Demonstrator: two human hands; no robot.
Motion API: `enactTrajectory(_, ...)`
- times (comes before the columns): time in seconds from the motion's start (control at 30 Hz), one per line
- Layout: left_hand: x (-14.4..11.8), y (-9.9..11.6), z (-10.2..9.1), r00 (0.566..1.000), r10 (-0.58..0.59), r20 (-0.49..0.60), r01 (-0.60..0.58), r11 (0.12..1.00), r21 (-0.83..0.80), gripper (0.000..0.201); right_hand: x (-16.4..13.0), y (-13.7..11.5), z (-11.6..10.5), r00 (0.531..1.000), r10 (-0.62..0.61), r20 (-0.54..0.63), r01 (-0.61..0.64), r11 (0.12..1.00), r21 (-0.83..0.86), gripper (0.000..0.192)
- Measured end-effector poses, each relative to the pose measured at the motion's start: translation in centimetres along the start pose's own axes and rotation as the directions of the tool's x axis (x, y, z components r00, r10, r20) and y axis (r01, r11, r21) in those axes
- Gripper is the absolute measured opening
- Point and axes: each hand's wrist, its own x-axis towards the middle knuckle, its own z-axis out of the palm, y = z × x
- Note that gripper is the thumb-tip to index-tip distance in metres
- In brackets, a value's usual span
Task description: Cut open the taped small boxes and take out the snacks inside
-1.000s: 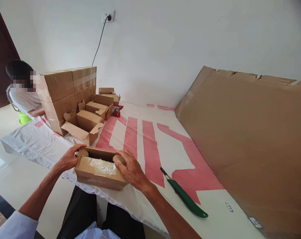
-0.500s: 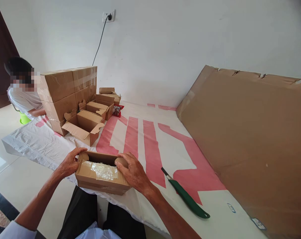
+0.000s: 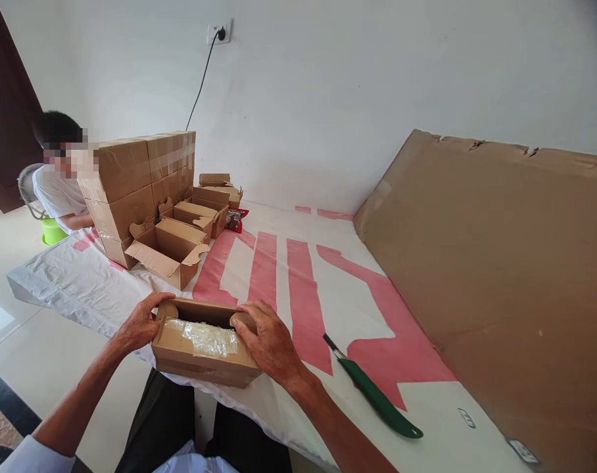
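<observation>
- Your left hand point(image 3: 138, 325) and right hand point(image 3: 269, 341): clamped on opposite ends of the small cardboard box point(image 3: 204, 348), thumbs on its tuck flaps, steadying it at the near edge of the sheet.
- Small cardboard box: nearest you, clear tape across its top panel; no print legible.
- Green-handled knife point(image 3: 377, 397): right of the box, lying flat, within your right hand's reach.
- White plastic sheet point(image 3: 328, 309): covers the work surface; large red lettering, not readable as a word.
- Open cartons point(image 3: 173, 246): far left, flaps up.
- Taped stacked cartons point(image 3: 141, 180): behind them.
- Cardboard sheet point(image 3: 500, 263): right, leaning on the wall.
- Another person point(image 3: 56, 190): far left.
</observation>
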Motion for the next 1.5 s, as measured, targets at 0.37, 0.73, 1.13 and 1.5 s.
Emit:
enactTrajectory(0.37,0.1,0.2,-0.2,0.999,0.028,0.02,-0.029,0.996,0.083,0.053,1.0,0.1,-1.5,0.96,0.079,0.268,-0.096,0.994,0.051,0.037)
enactTrajectory(0.73,0.0,-0.3,0.1,1.0,0.026,0.009,-0.027,0.998,0.058,0.054,1.6,-0.7,-1.3,0.957,0.122,0.264,-0.122,0.992,-0.019,0.031)
enactTrajectory(1.13,0.1,-0.2,0.4,1.0,-0.014,0.01,0.014,0.998,0.056,0.055,0.0,0.8,0.3,0.993,0.083,0.083,-0.089,0.994,0.061,0.034)
enactTrajectory(1.5,-0.1,0.0,0.4,1.0,-0.008,0.011,0.008,0.998,0.06,0.055,-0.1,1.1,0.7,0.996,0.084,0.037,-0.088,0.992,0.096,0.03)
